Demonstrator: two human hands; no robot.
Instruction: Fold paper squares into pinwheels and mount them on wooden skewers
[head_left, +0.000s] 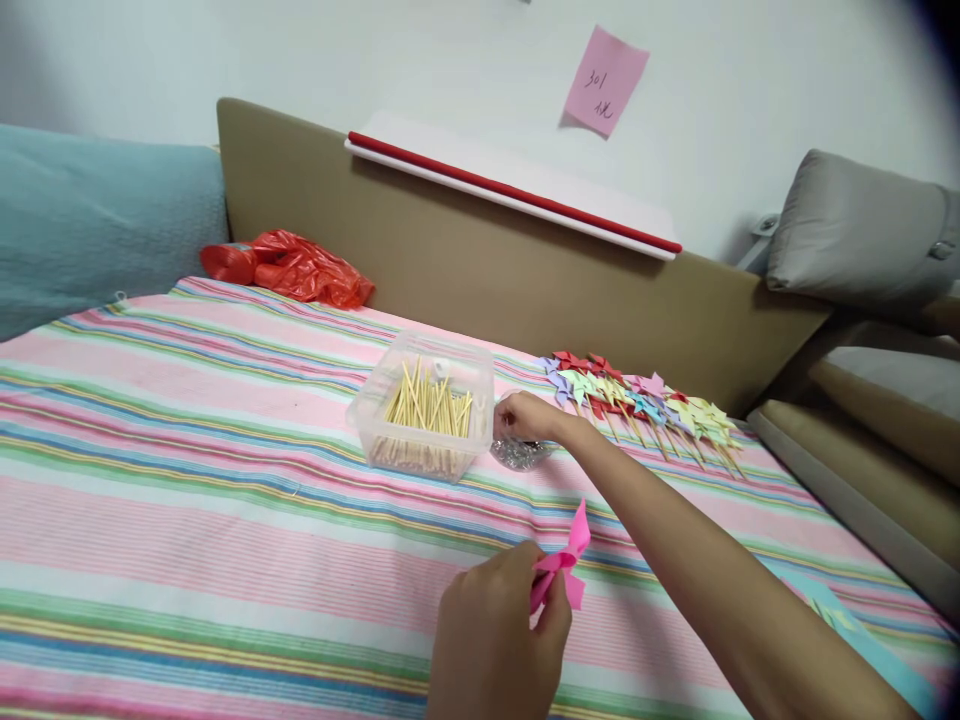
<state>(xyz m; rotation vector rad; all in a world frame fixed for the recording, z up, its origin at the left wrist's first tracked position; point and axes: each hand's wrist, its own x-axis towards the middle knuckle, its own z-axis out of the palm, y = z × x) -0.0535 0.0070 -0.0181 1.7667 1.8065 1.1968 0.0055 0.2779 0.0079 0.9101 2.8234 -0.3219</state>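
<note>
My left hand (499, 625), low in the middle, pinches a bright pink paper pinwheel (574, 555) between thumb and fingers. The pinwheel has no stick on it that I can see. Farther off, my right hand (516, 415) reaches down with bent fingers at a small clear dish (517, 457) of shiny silvery bits, too small to tell apart. Its fingertips are closed, and what they may hold is hidden. Just left of that hand stands a clear plastic box (480, 400) full of thin wooden sticks (427, 400).
Finished pinwheels on sticks (645, 400) lie in a pile at the right. A striped cloth (225, 520) covers the surface. A red plastic bag (300, 268) lies at the back left by a brown board (450, 240). Light blue sheets (855, 635) lie under my right forearm. Grey cushions (862, 225) border the right.
</note>
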